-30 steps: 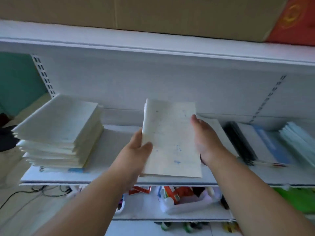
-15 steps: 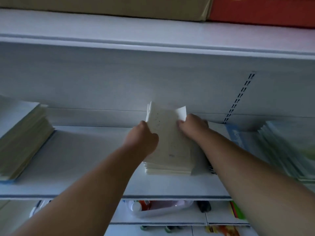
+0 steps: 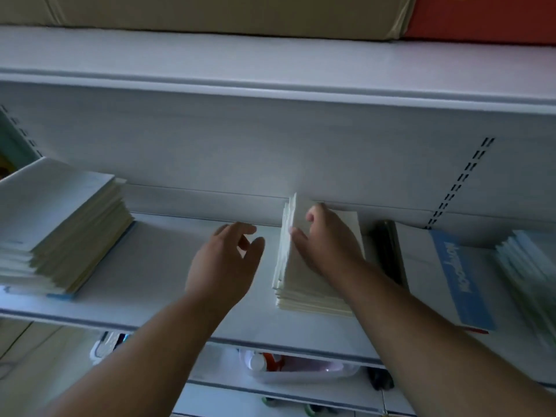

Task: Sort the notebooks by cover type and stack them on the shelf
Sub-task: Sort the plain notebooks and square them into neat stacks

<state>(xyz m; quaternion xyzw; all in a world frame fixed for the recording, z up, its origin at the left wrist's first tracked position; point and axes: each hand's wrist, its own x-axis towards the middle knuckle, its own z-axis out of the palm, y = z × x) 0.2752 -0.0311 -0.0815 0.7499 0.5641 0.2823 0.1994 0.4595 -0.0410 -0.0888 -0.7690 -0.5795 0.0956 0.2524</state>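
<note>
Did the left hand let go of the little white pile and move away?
Yes. The left hand has come off the middle pile and now hangs open to its left, above the shelf.

Notebook stacks [image 3: 313, 284]: four. Hands [image 3: 225, 260]: two. Cardboard box [image 3: 210, 13]: one.

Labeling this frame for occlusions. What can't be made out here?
- Head view: the top cover of the middle stack is mostly hidden by the right hand.
- The blue-banded notebook: its print is too blurred to read.
- The right pile is motion-blurred and cut off by the frame edge.
- The left stack is cropped at the left edge.
- The bin below: the shelf hides most of its contents.
</note>
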